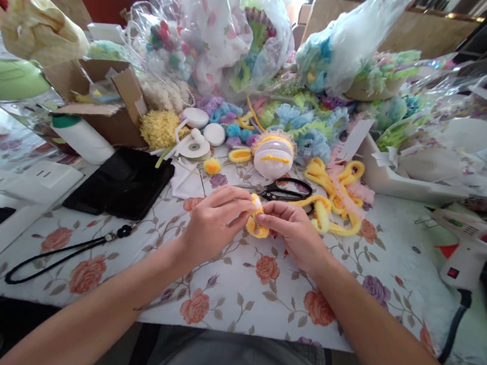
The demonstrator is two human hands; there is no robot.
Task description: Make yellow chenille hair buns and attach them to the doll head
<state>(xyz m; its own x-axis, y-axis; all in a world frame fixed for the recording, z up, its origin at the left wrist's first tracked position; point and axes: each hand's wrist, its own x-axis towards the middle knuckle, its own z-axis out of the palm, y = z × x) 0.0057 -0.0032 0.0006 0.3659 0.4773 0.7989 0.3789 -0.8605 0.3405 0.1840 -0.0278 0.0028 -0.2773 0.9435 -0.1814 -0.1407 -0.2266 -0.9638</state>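
Piece in hand: a small curled yellow fuzzy piece (259,231) with a white bit near its top, held up mid-picture over the bench (230,298) with its rose-print cloth. Clock below is centred on it.
Left grip: the bare left hand (221,212), at 9 o'clock, has its fingertips pinched on the upper edge, near the white bit.
Right grip: the bare right hand (286,225), at 3 o'clock, has thumb and finger closed on the other side of it. Fingers hide part of the piece, so I can't make out its full shape.
Scissors: black-handled metal scissors (289,189) lying at 1 o'clock, just past the right hand.
Ball: round whitish ball with a frilly top and yellow trim (273,162), dead on 12.
Yellow stuff: long fuzzy yellow strip (321,212) heaped at 2, tangled up with pale pink fabric (363,193); little round yellow pompom (212,166) between 10 and 11.
Glue gun: white one with a black cord (460,248), way out at 3.
Far left: flat black glossy object (122,183) around 9, open brown cardboard box (97,116) at 10.
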